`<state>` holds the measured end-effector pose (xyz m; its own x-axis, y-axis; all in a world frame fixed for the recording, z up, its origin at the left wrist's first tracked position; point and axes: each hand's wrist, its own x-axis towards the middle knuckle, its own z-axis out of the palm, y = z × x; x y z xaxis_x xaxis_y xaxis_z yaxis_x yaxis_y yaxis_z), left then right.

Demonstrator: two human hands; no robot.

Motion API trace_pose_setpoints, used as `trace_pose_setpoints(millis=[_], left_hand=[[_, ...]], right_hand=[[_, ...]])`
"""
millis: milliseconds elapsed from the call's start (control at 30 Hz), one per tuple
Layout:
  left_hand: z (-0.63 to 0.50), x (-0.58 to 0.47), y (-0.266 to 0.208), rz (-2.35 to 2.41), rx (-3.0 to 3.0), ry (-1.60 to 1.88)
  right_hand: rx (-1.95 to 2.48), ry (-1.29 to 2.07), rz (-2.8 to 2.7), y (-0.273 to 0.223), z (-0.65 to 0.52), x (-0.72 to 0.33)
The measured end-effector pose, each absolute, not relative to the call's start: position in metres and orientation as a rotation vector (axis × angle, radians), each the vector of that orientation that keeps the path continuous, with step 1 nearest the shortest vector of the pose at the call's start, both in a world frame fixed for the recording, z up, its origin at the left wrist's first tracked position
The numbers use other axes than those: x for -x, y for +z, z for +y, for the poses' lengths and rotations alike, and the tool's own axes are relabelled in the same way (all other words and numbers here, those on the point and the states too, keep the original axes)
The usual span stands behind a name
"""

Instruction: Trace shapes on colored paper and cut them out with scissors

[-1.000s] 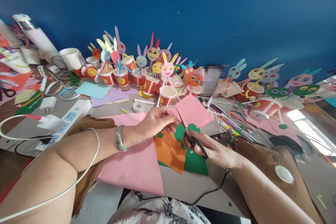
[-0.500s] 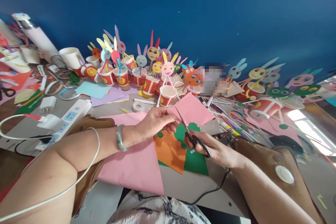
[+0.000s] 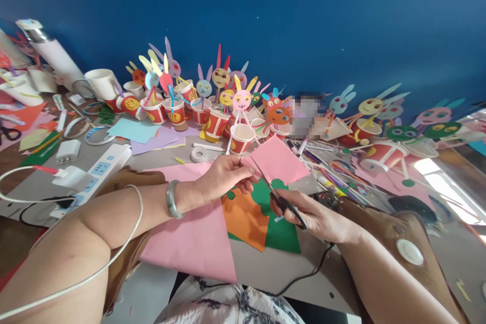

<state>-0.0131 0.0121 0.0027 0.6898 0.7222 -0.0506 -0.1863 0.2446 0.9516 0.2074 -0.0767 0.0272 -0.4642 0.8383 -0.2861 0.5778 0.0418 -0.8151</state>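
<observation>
Between its thumb and fingers, my left hand (image 3: 231,174) pinches the left corner of a pink sheet of paper (image 3: 281,159), raised above the table. My right hand (image 3: 304,212) grips black-handled scissors (image 3: 283,203), whose blades lie against the pink paper close to my left fingertips. Below the hands is an orange sheet (image 3: 246,220) with curved cut-outs along its edge, overlapping a green sheet (image 3: 284,235) that is cut in the same way. A larger pink sheet (image 3: 190,233) lies under my left forearm.
Red paper cups (image 3: 243,136) bearing paper rabbit faces line the back by the blue wall. A power strip (image 3: 94,174) with a white cable is at left, beside a roll of tape (image 3: 199,154). Pens (image 3: 337,177) and a brown bag (image 3: 395,243) lie right.
The scissor handles and my right hand have shifted slightly right and down, and the blades look more closed. My left hand keeps its hold on the paper.
</observation>
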Motion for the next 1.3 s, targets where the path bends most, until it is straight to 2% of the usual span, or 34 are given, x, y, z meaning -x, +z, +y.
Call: trace_pose_setpoints(millis=[800,1300], left_hand=[[0.0089,0.0172,0.0063,0.573,-1.207,0.647],[0.0111,0.0154,0.0022,0.601,-1.151,0.627]], right_hand=[[1.330,1.512,-2.080,0.0272,-0.0738,-0.2146],[1.347,1.413,-2.165,0.0293,-0.0739,-0.2148]])
